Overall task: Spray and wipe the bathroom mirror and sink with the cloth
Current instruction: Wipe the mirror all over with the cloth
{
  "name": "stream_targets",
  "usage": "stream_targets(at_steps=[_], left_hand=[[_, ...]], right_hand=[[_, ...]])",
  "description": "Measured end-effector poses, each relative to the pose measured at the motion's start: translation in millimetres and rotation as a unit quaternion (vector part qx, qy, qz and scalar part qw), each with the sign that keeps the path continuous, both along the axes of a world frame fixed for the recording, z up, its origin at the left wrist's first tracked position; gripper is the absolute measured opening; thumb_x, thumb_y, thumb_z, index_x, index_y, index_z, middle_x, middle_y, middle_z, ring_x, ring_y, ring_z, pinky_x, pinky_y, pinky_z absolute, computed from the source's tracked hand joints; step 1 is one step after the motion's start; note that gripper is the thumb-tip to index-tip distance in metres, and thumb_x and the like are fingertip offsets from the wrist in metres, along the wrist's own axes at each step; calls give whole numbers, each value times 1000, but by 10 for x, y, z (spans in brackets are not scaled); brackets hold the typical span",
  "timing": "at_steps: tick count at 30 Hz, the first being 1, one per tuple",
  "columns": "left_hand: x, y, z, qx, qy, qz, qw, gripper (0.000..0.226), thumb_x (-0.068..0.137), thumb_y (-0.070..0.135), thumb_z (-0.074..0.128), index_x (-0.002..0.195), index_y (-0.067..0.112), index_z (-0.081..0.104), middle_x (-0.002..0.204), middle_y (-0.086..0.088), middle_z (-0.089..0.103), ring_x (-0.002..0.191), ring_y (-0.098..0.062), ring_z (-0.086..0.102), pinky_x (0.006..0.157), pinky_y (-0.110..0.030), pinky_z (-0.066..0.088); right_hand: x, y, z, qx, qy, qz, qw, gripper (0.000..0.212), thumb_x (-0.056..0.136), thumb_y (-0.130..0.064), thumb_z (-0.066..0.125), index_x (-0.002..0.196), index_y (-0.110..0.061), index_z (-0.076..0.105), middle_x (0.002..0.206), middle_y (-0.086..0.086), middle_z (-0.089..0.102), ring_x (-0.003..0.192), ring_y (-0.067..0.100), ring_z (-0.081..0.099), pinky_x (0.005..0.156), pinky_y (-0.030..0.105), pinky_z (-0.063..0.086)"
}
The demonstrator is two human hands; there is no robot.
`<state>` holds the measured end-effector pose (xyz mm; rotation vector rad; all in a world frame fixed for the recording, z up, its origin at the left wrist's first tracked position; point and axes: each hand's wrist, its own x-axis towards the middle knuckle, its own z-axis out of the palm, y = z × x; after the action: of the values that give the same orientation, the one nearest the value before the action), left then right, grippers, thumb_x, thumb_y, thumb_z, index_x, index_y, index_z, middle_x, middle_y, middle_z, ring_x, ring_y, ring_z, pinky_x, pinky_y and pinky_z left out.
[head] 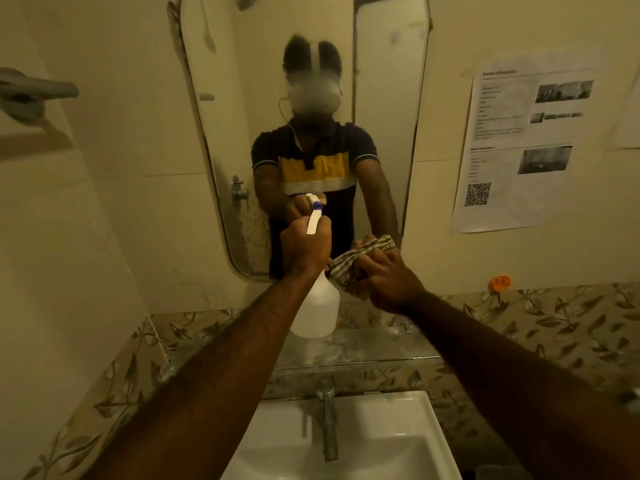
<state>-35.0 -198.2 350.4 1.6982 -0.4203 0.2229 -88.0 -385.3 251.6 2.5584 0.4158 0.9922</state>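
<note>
Left hand [304,245] clamped on bottle [317,310], nozzle aimed straight ahead at mirror [221,133]. Right hand [384,277] nearer glass, fingers closed around cloth [360,259] at lower edge. Sink [408,431] below.

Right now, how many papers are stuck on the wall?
2. One big printed sheet with pictures and a square code hangs right of the mirror. A second paper shows only partly at the picture's right edge; more may be out of view.
</note>
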Motion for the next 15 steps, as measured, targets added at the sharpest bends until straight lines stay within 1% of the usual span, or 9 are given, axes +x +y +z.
stream_targets(at_steps=[3,5,7,9,10,11,13,14,15], left_hand=[[-10,2,175,-14,-7,-8,1000,25,98,29,54,104,7,66,79,-2,66,60,-13,63,54,-34,60],[-21,-4,318,-16,-18,-8,1000,27,98,30,54,103,6,65,82,-5,67,58,-15,62,49,-30,57],[-11,-39,501,-24,-39,-16,999,27,98,30,55,103,5,64,82,-8,67,57,-18,63,44,-27,52],[9,-68,772,-39,-64,-20,997,26,96,30,58,108,7,62,86,-10,68,62,-19,66,41,-23,48],[23,-80,937,-36,-80,-15,996,25,96,32,58,107,10,62,87,-10,68,65,-20,68,42,-22,49],[42,-87,1115,-29,-95,-13,995,21,96,34,57,101,14,62,86,-9,68,67,-20,69,45,-23,51],[60,-92,1468,-39,-102,-18,994,17,96,35,56,87,21,59,84,-8,69,67,-19,69,53,-27,57],[86,-96,1620,-56,-97,-27,993,18,96,35,56,88,20,59,85,-9,70,66,-18,68,54,-28,57],[116,-89,1749,-72,-90,-32,993,21,96,35,56,95,15,62,86,-10,70,63,-17,67,52,-26,56]], right_hand=[[-43,-188,423,50,-20,-37,998,31,89,-38,58,117,-39,72,137,8,54,138,41,40,105,61,35],[-36,-206,878,60,-53,-61,995,37,92,-37,53,125,-44,67,139,10,52,135,44,41,105,64,34],[-5,-178,1434,70,-110,-73,989,37,94,-39,54,130,-44,64,135,10,49,126,41,44,103,58,34],[36,-158,2062,113,-180,-89,973,43,92,-43,63,135,-42,60,134,13,47,119,41,46,99,52,36],[53,-140,2376,140,-202,-96,965,47,91,-43,66,136,-42,58,136,16,48,120,42,46,99,52,37],[76,-109,2670,166,-219,-101,956,48,91,-42,67,138,-42,57,139,18,48,124,43,45,101,51,36],[147,-43,3151,209,-248,-110,940,45,95,-42,62,139,-44,56,144,16,46,130,40,41,106,44,32],[181,-9,3323,226,-259,-106,933,43,96,-43,60,139,-45,55,145,13,45,133,38,39,105,37,28],[221,29,3445,236,-269,-101,928,43,97,-43,58,140,-46,54,146,11,44,134,36,38,103,31,23]])
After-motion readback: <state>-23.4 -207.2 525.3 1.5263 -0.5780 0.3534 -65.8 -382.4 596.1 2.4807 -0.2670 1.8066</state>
